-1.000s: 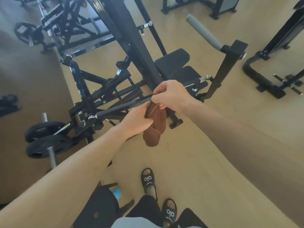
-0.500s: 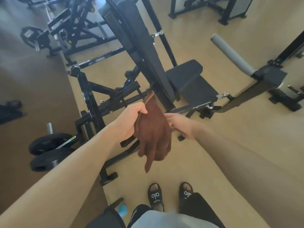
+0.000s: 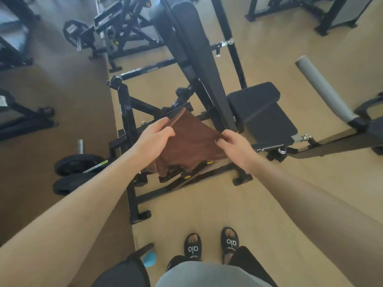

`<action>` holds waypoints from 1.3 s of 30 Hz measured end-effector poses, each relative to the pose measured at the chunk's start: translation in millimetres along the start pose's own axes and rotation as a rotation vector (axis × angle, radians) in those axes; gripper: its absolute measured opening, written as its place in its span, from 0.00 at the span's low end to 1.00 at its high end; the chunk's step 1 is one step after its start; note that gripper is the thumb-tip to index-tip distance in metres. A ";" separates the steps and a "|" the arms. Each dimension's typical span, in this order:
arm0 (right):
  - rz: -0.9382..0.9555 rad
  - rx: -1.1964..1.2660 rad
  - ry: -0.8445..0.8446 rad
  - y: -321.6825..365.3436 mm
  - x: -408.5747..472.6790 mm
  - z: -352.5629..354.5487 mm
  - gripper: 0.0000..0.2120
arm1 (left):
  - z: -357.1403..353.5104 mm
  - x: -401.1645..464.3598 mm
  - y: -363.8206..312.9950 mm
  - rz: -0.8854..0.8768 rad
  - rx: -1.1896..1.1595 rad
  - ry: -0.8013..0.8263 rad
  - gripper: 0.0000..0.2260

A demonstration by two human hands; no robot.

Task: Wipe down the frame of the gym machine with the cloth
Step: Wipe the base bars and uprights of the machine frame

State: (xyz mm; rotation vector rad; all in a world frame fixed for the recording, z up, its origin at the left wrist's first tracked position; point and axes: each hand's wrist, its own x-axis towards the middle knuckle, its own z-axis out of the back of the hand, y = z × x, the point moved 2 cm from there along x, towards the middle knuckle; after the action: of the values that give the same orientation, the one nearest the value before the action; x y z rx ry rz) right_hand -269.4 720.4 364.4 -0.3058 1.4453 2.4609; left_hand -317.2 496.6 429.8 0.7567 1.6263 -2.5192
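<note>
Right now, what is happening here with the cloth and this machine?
A person stands in front of a black gym machine and holds a brown cloth spread between both hands. The left hand pinches one upper corner, and the right hand pinches the other. The cloth hangs in the air above the lower frame bars and is not pressed against any part, so no wiping is under way at this moment.

The cloth [image 3: 190, 141] is dark brown all over. The gym machine frame [image 3: 128, 112] is shiny black, and its seat pad [image 3: 263, 112] is black too. The handle grip [image 3: 323, 88] is grey. The floor [image 3: 217, 204] is plain tan. The sandals [image 3: 192, 246] are black with white letters.
</note>
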 end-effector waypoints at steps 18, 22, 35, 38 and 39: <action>-0.219 -0.308 0.545 -5.1 3.4 44.9 0.16 | -14.2 9.9 -0.6 -0.098 0.259 -0.148 0.05; -0.227 -0.452 0.310 1.3 11.1 47.4 0.16 | -10.6 6.6 3.0 -0.122 0.257 -0.108 0.06; -0.632 0.789 0.254 57.7 9.0 19.7 0.10 | -67.8 -22.4 3.3 -0.218 0.087 -0.007 0.11; -0.668 0.895 0.227 64.4 6.6 14.9 0.08 | -68.0 -20.9 4.6 -0.287 0.109 0.021 0.28; -0.670 0.929 0.222 65.6 4.6 13.2 0.09 | -67.4 -20.2 3.5 -0.301 0.126 -0.002 0.30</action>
State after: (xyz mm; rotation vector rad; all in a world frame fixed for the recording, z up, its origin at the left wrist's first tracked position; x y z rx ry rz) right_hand -296.3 702.0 423.0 -0.7061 1.9695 1.1169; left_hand -273.3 549.2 413.3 0.5543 1.7093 -2.8478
